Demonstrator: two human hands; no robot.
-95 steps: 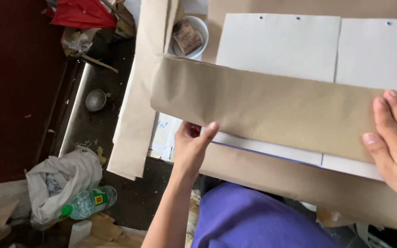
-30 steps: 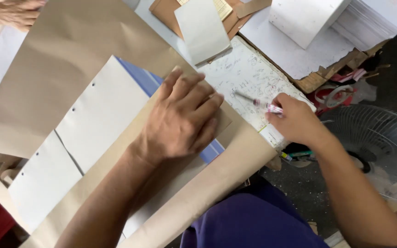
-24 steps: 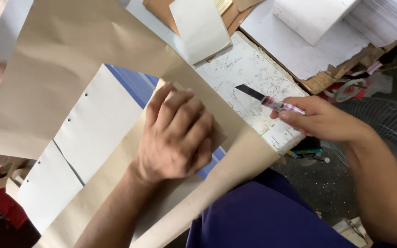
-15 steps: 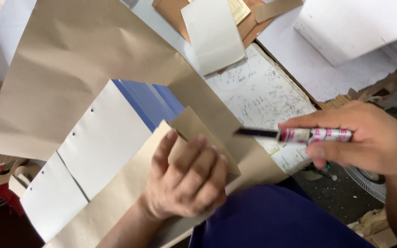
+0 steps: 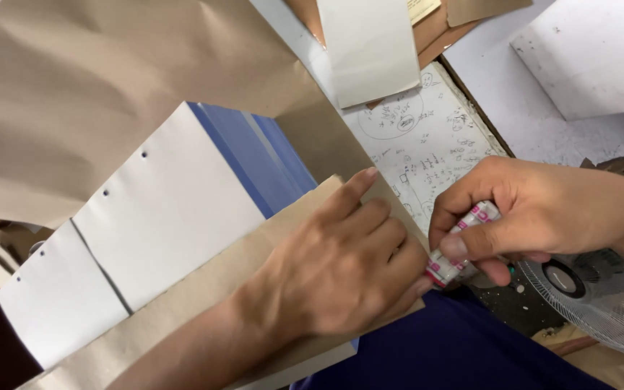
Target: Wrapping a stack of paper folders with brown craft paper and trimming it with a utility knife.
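The blade end of the pink and white cutter (image 5: 464, 242) is hidden behind the left hand (image 5: 341, 271), so it is not possible to see whether it touches the paper. The right hand (image 5: 536, 213) grips this cutter firmly between thumb and curled fingers, just right of the left hand. The left hand lies flat with spread fingers and presses on a folded flap of brown paper (image 5: 204, 289); it grasps nothing. Above and left of this hand, white punched sheets (image 5: 160, 217) with a blue edge lie on a larger matte brown sheet (image 5: 110, 94). Above the hand is a scribbled white board (image 5: 427, 144), and right of it a white fan grille (image 5: 601, 303), cut off by the frame.
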